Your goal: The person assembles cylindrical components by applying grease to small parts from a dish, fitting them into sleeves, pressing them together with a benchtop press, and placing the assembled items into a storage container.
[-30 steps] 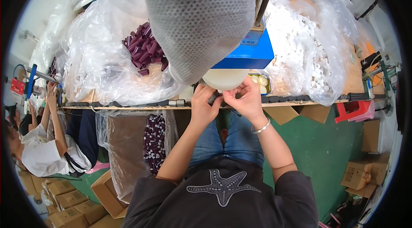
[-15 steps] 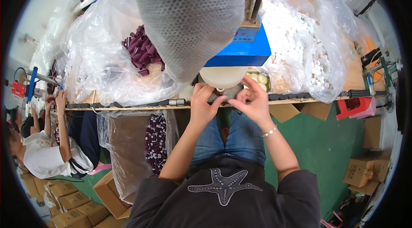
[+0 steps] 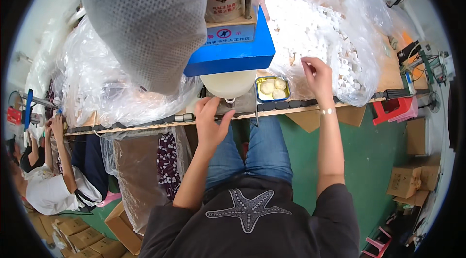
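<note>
My left hand (image 3: 211,121) is at the table's front edge, its thumb and fingers apart with nothing seen between them. Just right of its fingers, a small dark purple piece with a pale top (image 3: 230,104) stands beneath a cream-coloured round block (image 3: 229,83). That block hangs under a blue machine housing (image 3: 233,55). Off to the right, my right hand (image 3: 319,79) is over the near edge of a pile of small white caps (image 3: 310,30). Its fingertips are drawn together; whatever they hold, if anything, is too small to make out.
A small tin (image 3: 288,95) with round pale pads lies right of the machine. Left, clear plastic sheeting (image 3: 111,78) covers part of the table. A plastic-lined box (image 3: 141,170) with purple and white pieces stands below. A red stool (image 3: 388,111) is at right; a co-worker (image 3: 53,185) at far left.
My hands were together beneath the cream block. The right one has moved right to the white caps; the left stays near the purple piece. The view has shifted, and the machine appears further left.
</note>
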Motion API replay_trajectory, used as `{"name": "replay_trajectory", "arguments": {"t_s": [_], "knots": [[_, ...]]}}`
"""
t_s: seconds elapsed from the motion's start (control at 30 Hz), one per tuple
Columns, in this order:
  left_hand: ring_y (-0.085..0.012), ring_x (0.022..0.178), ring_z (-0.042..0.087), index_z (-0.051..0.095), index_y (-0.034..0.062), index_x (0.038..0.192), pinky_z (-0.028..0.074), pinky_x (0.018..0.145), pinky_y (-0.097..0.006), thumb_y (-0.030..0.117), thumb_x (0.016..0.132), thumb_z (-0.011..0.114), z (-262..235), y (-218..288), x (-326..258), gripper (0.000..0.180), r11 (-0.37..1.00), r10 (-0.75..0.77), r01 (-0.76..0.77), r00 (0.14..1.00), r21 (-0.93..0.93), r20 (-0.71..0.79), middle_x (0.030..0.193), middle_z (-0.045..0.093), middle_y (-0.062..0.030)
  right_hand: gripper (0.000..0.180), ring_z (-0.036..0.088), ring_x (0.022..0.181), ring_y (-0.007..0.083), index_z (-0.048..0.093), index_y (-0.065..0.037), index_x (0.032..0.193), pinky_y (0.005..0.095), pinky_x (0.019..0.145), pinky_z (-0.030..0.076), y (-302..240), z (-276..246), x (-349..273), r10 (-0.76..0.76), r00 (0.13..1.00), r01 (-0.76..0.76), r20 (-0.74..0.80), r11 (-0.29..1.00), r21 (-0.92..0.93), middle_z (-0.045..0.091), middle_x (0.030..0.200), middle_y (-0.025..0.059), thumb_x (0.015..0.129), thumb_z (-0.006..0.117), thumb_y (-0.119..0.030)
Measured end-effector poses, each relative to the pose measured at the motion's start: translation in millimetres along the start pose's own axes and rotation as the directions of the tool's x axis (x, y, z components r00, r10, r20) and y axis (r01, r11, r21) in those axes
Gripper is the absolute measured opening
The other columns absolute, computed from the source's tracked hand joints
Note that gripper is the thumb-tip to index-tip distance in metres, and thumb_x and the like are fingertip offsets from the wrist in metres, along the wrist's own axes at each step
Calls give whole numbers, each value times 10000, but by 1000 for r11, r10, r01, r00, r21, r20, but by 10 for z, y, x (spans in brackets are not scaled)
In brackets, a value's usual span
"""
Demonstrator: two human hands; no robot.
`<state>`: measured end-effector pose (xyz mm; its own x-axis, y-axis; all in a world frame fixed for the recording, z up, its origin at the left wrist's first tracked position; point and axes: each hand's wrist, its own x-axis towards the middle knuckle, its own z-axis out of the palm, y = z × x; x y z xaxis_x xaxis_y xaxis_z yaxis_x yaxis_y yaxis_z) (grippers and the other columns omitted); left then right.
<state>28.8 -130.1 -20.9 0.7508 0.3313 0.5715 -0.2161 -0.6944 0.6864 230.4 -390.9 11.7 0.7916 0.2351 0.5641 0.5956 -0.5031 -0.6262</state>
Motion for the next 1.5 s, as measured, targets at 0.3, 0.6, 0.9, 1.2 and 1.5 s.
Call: {"name": "replay_trajectory", "arguments": {"t_s": [0.3, 0.6, 0.9, 1.2, 1.5], "knots": [[-291, 799, 587, 657, 10, 1044, 471, 692, -355, -24, 761, 707, -73, 76, 176, 289, 968, -123, 92, 985, -232, -122, 935, 647, -118, 198, 673, 697, 365, 696, 40, 853, 383, 671, 534, 7, 391, 313, 227, 944, -194, 240, 969, -155, 681, 730, 208, 803, 693, -151], [-365, 857, 659, 712, 51, 858, 531, 760, -469, 214, 747, 736, -1947, -233, -427, 199, 558, -781, 162, 432, 814, 450, 861, 686, -186, 301, 695, 772, 344, 710, 31, 884, 380, 730, 551, 136, 380, 426, 320, 848, -180, 423, 924, -337, 702, 821, 217, 728, 714, -227], [-370, 862, 608, 652, 6, 1018, 493, 763, -433, 32, 836, 622, -1398, -583, 452, 186, 894, 9, -24, 999, 447, 34, 897, 657, -168, 210, 683, 698, 232, 717, -21, 972, 322, 646, 522, -132, 224, 211, 209, 964, -129, 167, 911, -392, 707, 787, 139, 803, 688, -143], [-371, 930, 595, 629, 14, 1038, 485, 826, -433, -26, 739, 652, -913, -1604, 876, 302, 791, 254, -209, 967, 575, 2, 969, 644, -151, 179, 591, 630, 123, 680, 23, 875, 260, 582, 476, -1331, 678, -473, -31, 860, -217, 510, 881, 419, 613, 748, 77, 788, 779, -99], [-134, 904, 629, 635, -14, 1097, 482, 814, -257, -101, 803, 672, -738, -306, 192, 308, 934, -181, 152, 982, -323, -62, 1019, 679, -93, 176, 588, 657, 367, 642, 17, 784, 416, 604, 465, -1356, 873, -463, -298, 839, 183, 456, 943, 280, 619, 720, 180, 810, 734, -130]]}}
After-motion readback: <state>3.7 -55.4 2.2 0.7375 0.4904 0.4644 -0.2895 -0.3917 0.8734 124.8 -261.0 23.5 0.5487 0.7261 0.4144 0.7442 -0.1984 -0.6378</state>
